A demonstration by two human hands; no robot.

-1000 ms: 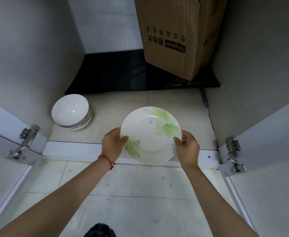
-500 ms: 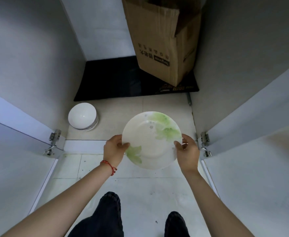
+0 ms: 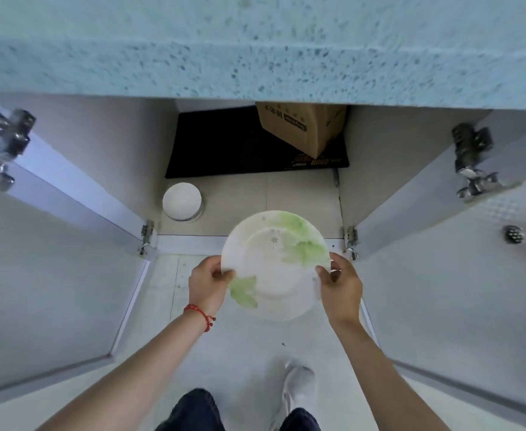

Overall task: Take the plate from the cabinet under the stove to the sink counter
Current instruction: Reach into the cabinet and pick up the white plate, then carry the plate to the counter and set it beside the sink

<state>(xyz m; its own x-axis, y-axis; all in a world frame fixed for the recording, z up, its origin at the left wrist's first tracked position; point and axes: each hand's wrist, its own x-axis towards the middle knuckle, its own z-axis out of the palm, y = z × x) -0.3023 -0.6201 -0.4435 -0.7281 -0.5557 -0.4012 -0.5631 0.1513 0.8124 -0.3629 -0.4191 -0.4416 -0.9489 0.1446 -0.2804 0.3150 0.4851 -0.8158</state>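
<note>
A white plate with green leaf print [image 3: 274, 265] is held in the air in front of the open cabinet, above the floor. My left hand [image 3: 207, 283] grips its left rim, thumb on top; a red string is tied around that wrist. My right hand [image 3: 341, 283] grips the right rim. The plate is roughly level, tilted slightly toward me. The cabinet floor [image 3: 286, 194] lies below and behind it.
A stack of white bowls [image 3: 182, 201] sits at the cabinet's front left. A cardboard box [image 3: 302, 127] stands on a black mat [image 3: 218, 144] at the back. Both cabinet doors [image 3: 53, 259] [image 3: 457, 275] stand open to either side. A speckled counter edge [image 3: 255, 48] overhangs above.
The plate has come out of the cabinet and risen with both hands. The view has pulled back and up, so the counter edge and my legs now show.
</note>
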